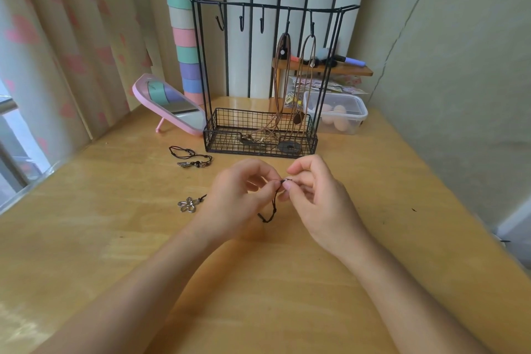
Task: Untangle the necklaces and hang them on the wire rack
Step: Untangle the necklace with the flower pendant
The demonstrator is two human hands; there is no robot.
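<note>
**A:** Where is the work at present?

**B:** Centre of the frame. The left hand (244,195) and the right hand (313,195) meet fingertip to fingertip. Both pinch a black cord necklace (274,205) at a small knot or bead; I cannot tell which. A loose tail hangs below the pinch toward the surface (388,195).

**A:** And the flower pendant (188,204)?

**B:** It lies on the surface, left of the left hand. Its cord runs behind that hand, so it probably belongs to the same necklace.

**A:** How should this step be done?

**B:** Hold one side of the knot fixed. Work the other strand loose with the fingertips rather than pulling, because tension would likely tighten it. Leave the pendant resting on the surface so that its weight does not drag on the cord.

**A:** And afterwards?

**B:** The wire rack (270,6) stands in the upper centre. Two brown necklaces (280,72) hang on its right-hand hooks, and three hooks (242,23) to their left are free. A second dark necklace (189,156) waits on the surface, left of the rack's basket.
</note>
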